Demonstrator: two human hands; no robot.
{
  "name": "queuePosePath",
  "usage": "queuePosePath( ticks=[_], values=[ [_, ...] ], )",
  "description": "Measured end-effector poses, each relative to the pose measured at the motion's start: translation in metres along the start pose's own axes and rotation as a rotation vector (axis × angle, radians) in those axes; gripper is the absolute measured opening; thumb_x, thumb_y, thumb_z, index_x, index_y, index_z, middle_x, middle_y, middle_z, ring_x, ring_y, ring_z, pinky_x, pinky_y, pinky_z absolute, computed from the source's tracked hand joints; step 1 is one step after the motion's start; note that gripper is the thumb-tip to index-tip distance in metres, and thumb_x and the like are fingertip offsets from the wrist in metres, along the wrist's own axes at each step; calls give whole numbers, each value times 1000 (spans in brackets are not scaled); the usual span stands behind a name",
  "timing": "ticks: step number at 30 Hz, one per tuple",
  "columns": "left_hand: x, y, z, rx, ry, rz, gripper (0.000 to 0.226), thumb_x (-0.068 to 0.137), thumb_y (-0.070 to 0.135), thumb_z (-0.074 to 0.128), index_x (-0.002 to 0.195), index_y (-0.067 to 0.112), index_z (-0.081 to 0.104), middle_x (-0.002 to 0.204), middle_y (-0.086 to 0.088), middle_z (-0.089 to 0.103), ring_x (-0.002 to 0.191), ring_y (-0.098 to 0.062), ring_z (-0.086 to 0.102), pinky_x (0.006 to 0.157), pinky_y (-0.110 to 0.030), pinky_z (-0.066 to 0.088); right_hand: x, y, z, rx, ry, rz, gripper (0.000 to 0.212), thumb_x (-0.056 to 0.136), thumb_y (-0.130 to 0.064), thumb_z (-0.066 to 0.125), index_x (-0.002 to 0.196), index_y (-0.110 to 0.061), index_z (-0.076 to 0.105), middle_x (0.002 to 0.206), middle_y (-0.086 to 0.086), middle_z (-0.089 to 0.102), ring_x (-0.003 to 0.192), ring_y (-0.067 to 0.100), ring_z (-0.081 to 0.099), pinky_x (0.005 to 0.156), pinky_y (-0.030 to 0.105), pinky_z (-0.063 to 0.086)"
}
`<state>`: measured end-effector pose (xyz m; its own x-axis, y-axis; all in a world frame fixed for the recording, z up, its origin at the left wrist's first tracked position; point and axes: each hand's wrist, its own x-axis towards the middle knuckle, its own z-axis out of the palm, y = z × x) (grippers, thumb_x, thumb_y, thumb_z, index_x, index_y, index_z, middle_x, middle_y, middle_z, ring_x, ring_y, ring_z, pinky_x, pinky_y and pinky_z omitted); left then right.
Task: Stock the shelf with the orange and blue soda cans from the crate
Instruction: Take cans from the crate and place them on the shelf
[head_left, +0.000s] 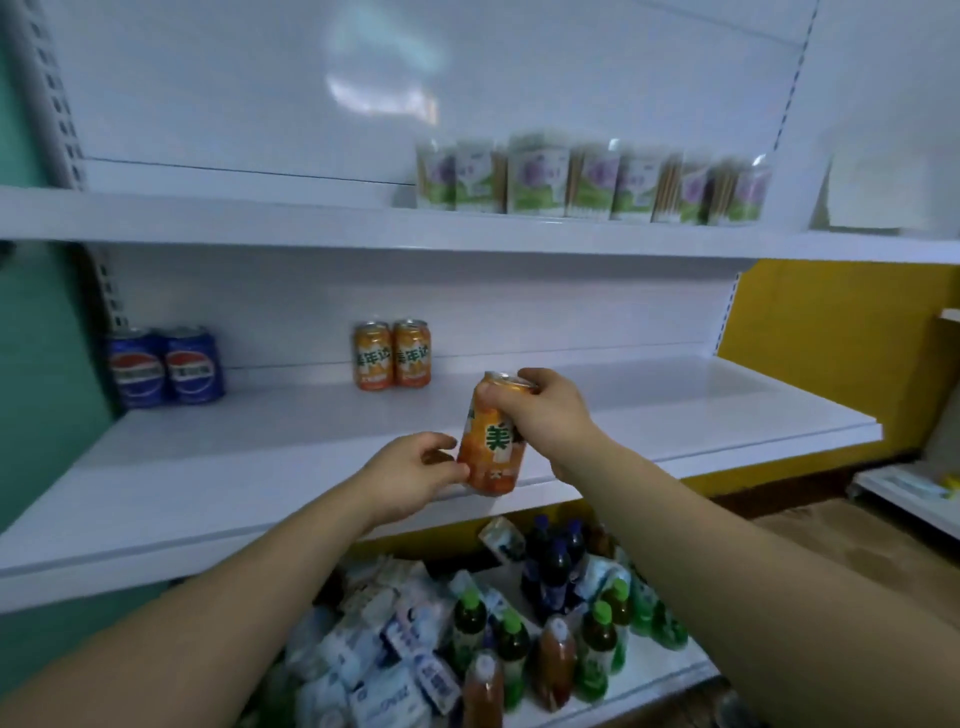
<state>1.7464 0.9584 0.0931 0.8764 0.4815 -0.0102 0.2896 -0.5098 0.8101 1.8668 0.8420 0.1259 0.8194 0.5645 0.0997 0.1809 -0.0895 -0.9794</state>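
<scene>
Both hands on orange can, right hand gripping top, left hand bottom

Both bare arms outstretched, right hand fingers curled in grip, left hand pinching.

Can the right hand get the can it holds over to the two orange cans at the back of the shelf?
Probably yes. The right hand grips the orange can near the shelf's front edge, and the bare shelf between it and the two orange cans holds nothing in the way.
</scene>
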Motion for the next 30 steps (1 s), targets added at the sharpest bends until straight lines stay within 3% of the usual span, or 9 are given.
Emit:
queuePosePath(
  ticks=[3, 7, 11, 15, 24, 30],
  values=[
    [5, -33, -20, 419, 50, -47, 58, 89, 45, 57, 139, 20, 44, 143, 0, 46, 127, -18, 46, 102, -28, 36, 14, 8, 24, -126, 16, -31, 77, 74, -34, 81, 139, -13, 45, 127, 6, 58, 111, 25, 59, 95, 41, 51],
    [20, -67, -37, 784, 21, -100, 64, 91, 63, 36, 144, 29, 33, 152, 2, 33, 138, -20, 29, 113, -48, 20, 38, 21, 44, -216, 37, -81, 76, 75, -38, 80, 139, -16, 45, 130, 5, 55, 114, 25, 56, 90, 36, 48],
    [41, -81, -49, 818, -30, -260, 75, 87, 74, 21, 151, 37, 8, 161, 8, 0, 148, -19, -1, 114, -60, 0, 55, 35, 55, -327, 57, -165, 86, 82, -45, 70, 150, -18, 26, 142, 8, 39, 127, 28, 45, 104, 44, 42],
    [52, -95, -45, 810, -32, -286, 77, 83, 78, 18, 150, 42, 1, 160, 10, -8, 147, -18, -8, 112, -62, -4, 58, 65, 55, -367, -25, -247, 91, 89, -39, 63, 153, -31, -2, 150, 1, 29, 133, 24, 38, 108, 40, 35],
    [56, -104, -43, 748, 28, -250, 75, 83, 78, 22, 148, 46, 6, 159, 15, -5, 147, -11, -6, 115, -57, -5, 148, 86, 87, -327, -15, -238, 80, 93, -31, 57, 152, -32, 3, 146, 1, 39, 126, 25, 47, 98, 36, 39],
    [57, -106, -42, 733, 42, -251, 73, 82, 77, 22, 147, 48, 5, 158, 17, -7, 146, -8, -8, 115, -56, -7, 210, 88, 106, -327, 12, -213, 85, 89, -35, 60, 152, -32, 3, 148, 5, 37, 131, 29, 44, 106, 53, 39]
  ],
)
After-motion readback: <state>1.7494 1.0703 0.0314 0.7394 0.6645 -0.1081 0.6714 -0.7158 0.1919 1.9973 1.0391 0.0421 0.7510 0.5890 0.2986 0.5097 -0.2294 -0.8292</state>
